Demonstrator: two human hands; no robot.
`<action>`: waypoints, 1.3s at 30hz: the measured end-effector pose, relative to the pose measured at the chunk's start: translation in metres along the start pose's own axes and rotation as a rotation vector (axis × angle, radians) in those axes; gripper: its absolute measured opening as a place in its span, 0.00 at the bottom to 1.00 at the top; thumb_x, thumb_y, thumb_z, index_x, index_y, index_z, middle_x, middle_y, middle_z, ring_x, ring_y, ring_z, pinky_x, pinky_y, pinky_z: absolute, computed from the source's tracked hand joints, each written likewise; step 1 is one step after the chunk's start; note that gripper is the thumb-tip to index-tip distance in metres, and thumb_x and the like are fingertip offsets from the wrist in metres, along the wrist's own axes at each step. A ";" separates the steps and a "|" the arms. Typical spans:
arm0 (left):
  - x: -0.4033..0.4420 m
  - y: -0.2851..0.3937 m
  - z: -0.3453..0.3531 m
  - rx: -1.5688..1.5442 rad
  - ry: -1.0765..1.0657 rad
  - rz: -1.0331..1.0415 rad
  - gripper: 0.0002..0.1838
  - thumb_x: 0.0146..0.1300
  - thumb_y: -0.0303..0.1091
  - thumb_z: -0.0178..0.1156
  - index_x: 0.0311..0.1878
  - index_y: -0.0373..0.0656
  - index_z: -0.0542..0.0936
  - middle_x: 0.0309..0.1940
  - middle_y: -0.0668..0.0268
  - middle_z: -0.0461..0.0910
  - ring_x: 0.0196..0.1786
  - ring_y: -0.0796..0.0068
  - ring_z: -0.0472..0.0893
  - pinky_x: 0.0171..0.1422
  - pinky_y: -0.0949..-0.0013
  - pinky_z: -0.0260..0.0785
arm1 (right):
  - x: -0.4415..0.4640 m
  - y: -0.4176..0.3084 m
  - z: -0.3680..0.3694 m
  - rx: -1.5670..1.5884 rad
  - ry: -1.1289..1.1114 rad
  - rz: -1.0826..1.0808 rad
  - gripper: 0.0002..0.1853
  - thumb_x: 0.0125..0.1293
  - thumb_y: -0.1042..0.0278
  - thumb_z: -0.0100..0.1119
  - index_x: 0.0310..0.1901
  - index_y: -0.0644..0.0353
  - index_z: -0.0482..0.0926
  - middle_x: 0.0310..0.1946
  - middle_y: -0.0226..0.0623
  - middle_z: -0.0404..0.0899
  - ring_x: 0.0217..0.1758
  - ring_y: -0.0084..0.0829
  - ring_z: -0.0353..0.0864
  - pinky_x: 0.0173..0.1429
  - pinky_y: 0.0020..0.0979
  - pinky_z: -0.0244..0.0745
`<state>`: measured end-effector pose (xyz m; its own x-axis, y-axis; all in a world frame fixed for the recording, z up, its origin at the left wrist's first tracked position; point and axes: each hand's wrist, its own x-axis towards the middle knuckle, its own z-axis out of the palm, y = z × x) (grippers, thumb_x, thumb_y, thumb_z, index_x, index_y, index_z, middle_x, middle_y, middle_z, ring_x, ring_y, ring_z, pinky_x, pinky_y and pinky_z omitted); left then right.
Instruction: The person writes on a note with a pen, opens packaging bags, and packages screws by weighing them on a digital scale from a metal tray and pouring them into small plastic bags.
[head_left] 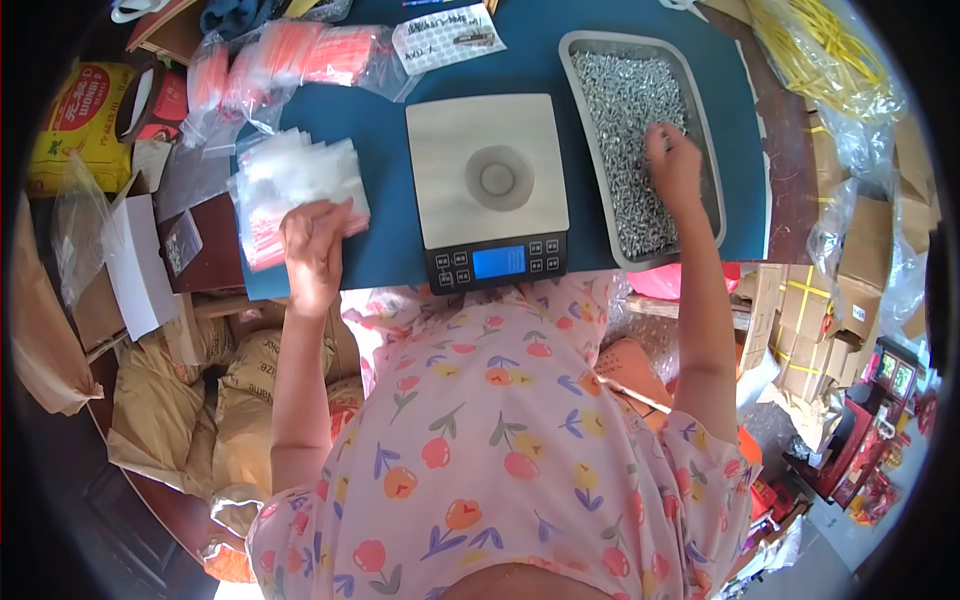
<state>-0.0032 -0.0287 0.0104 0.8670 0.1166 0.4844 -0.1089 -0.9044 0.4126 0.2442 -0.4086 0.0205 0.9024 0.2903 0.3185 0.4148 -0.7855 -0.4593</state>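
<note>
Curling left hand (315, 245) on flat, translucent plastic bags (300, 172). Bunching right hand (674, 168) at small silver metal fasteners (625, 110) (can't tell either grip)

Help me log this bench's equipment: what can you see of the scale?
The scale has a squarish, metal-looking pale platform bearing a small round cup. Its black front panel has buttons either side of a lit blue display, reading illegible. It sits flat on the table, between plastic bags and a tray. Neither left hand nor right hand touches it.
</note>
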 end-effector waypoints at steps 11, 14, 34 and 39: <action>0.012 0.026 0.002 -0.089 0.076 -0.154 0.17 0.55 0.15 0.55 0.46 0.42 0.82 0.35 0.62 0.77 0.39 0.66 0.74 0.47 0.67 0.65 | 0.005 -0.019 -0.016 1.130 -0.120 0.738 0.16 0.71 0.56 0.41 0.29 0.58 0.68 0.18 0.29 0.62 0.12 0.19 0.55 0.15 0.21 0.46; 0.016 0.031 0.004 -0.176 0.150 -0.156 0.12 0.51 0.16 0.59 0.39 0.39 0.82 0.27 0.63 0.77 0.32 0.64 0.75 0.45 0.65 0.66 | 0.009 -0.015 -0.013 1.360 -0.085 0.712 0.14 0.70 0.59 0.44 0.30 0.58 0.68 0.18 0.27 0.61 0.12 0.19 0.54 0.15 0.20 0.47; -0.006 0.029 0.034 -0.061 0.034 -0.053 0.08 0.51 0.25 0.66 0.37 0.44 0.82 0.40 0.69 0.78 0.45 0.67 0.75 0.50 0.65 0.62 | -0.022 -0.165 0.056 0.359 -0.096 -0.470 0.18 0.62 0.60 0.60 0.20 0.61 0.72 0.15 0.40 0.71 0.14 0.34 0.70 0.20 0.33 0.64; -0.005 0.029 0.033 -0.058 0.034 -0.058 0.08 0.52 0.24 0.65 0.37 0.44 0.82 0.39 0.69 0.78 0.45 0.67 0.75 0.50 0.65 0.63 | -0.016 -0.169 0.047 0.375 -0.192 -0.333 0.19 0.63 0.60 0.60 0.19 0.63 0.70 0.14 0.43 0.68 0.13 0.36 0.67 0.20 0.35 0.62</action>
<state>0.0052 -0.0694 -0.0059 0.8556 0.1832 0.4841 -0.0875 -0.8706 0.4841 0.1648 -0.2548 0.0544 0.7053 0.6127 0.3566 0.6641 -0.3951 -0.6347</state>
